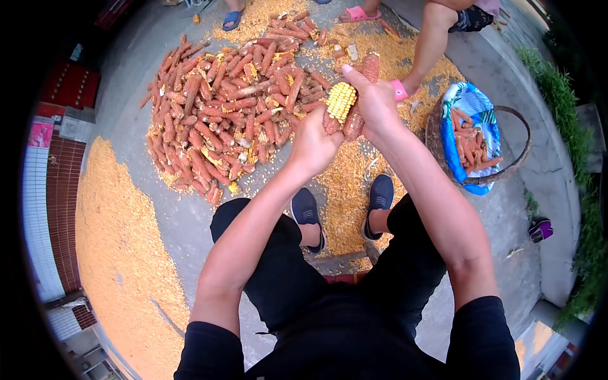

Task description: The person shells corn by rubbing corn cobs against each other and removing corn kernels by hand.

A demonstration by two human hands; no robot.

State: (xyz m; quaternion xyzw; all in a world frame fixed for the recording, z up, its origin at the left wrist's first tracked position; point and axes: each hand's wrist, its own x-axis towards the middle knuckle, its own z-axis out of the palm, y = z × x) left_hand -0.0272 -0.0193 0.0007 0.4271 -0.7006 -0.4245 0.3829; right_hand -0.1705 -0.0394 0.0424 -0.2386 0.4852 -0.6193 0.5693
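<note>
In front of me my left hand [315,140] is closed around the lower end of a partly shelled ear of corn [341,102]. Yellow kernels still cover its upper part, while the end by my fingers is bare and reddish. My right hand [378,107] grips a bare red corncob [353,128], which lies against the ear; its top pokes out above the thumb. The right thumb is stretched along the upper side. Both hands hover above loose kernels [345,190] on the ground, just right of a big heap of red cobs [221,114].
A basket [432,136] with a blue patterned liner and several cobs stands at the right, its handle [527,136] arching outward. Kernels [120,234] are spread at the left. Another person's leg [434,47] and pink sandal [399,90] are close by. A blue slipper [232,20] shows at the top.
</note>
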